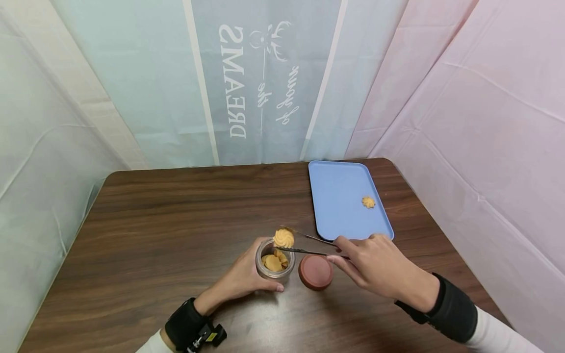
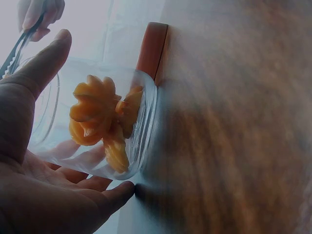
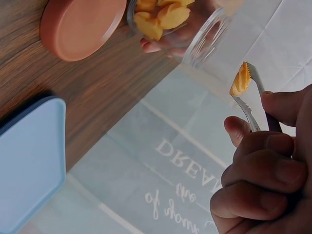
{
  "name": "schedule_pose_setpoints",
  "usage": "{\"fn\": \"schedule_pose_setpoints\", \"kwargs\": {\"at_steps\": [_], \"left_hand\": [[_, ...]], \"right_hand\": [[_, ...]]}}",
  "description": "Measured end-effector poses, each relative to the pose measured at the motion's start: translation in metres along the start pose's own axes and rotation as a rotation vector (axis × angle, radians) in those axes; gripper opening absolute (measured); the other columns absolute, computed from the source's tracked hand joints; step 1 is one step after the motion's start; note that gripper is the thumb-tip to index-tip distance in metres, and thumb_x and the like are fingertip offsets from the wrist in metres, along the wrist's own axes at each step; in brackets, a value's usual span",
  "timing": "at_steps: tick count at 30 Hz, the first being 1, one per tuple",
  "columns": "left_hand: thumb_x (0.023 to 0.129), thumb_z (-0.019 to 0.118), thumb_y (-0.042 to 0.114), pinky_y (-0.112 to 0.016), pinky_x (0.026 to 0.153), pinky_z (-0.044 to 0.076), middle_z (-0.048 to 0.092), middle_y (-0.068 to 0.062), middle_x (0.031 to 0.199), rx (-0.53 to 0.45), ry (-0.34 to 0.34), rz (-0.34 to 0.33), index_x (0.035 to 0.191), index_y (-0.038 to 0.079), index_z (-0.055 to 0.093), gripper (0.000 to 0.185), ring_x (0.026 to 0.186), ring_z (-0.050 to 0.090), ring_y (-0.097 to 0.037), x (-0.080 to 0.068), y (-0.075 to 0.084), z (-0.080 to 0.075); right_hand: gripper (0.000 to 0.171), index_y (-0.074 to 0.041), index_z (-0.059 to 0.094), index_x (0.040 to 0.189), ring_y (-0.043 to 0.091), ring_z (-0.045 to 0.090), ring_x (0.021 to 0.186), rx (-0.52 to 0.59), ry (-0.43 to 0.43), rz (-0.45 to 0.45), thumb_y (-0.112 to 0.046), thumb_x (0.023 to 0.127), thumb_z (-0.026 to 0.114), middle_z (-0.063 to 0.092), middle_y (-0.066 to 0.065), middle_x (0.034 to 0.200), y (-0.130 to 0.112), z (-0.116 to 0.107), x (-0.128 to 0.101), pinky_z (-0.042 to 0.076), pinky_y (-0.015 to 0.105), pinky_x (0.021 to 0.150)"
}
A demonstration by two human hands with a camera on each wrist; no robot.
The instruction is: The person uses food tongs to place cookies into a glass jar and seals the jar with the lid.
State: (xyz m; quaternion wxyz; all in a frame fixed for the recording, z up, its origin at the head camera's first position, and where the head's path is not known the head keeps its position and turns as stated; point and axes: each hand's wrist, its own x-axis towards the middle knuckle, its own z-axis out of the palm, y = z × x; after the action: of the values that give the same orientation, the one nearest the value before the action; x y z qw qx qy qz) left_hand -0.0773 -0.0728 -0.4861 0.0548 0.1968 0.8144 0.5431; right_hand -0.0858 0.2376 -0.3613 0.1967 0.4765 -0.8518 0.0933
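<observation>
My left hand (image 1: 247,274) grips a clear glass jar (image 2: 139,161) around its side, fingers behind and thumb in front. Several swirled yellow cookies (image 2: 95,109) lie at the bottom of the jar. In my right hand (image 1: 375,262) is a pair of metal tongs (image 3: 258,97), held between thumb and fingers. One swirled cookie (image 1: 283,238) sits between the serrated tips of the tongs, just above the jar's mouth. Beside the jar, on its right, a round reddish-brown lid (image 1: 316,271) lies on the table.
A light blue tray (image 1: 337,196) lies at the table's back right, with one small star-shaped cookie (image 1: 368,202) on it. The brown wood-grain table (image 1: 176,220) ends at hanging cloth (image 1: 265,98) behind and on both sides.
</observation>
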Motion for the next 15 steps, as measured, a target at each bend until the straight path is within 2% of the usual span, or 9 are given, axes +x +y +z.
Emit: {"fn": "schedule_pose_setpoints", "kwargs": {"at_steps": [15], "left_hand": [[0.064,0.104,0.034,-0.048,0.109,0.048,0.065,-0.003,0.139,-0.01,-0.005,0.0,0.149,0.01,0.048,0.104,0.126,0.062,-0.023,0.0005,0.0006,-0.0018]], "right_hand": [[0.043,-0.02,0.054,0.086,-0.01,0.015,0.051,-0.013,-0.037,0.002,-0.05,0.114,0.039,0.024,-0.021,0.06,-0.0049,0.0007,0.0025,0.008,0.013,0.049]]}}
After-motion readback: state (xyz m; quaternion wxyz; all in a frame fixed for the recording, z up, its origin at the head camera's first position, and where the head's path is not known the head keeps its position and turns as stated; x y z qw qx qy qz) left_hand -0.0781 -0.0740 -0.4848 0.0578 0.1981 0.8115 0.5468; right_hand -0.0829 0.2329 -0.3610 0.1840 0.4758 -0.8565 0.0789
